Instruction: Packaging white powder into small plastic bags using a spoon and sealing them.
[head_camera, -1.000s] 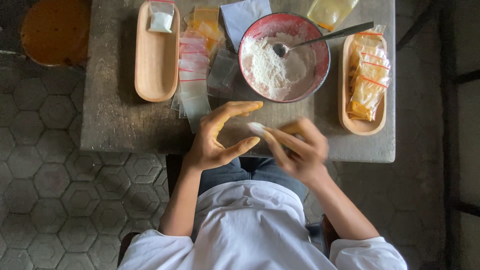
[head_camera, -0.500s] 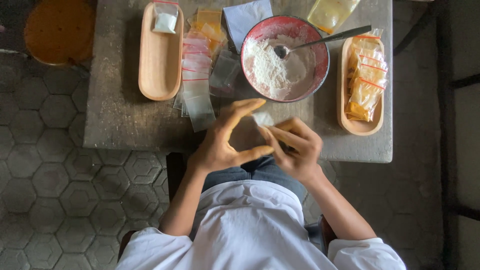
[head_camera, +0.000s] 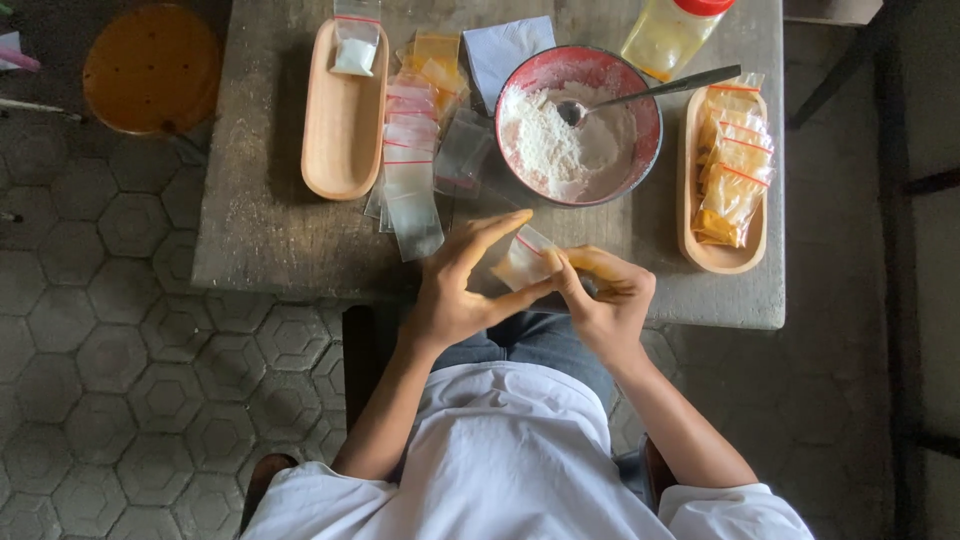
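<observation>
White short-sleeved shirt, blue denim trousers, bare forearms, no rings or watch visible

Two wooden trays, one bowl

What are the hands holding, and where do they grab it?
A small clear bag: left hand pinches its left edge, right hand its right edge.

bare table left of hands; bowl and bags crowd ahead.
</observation>
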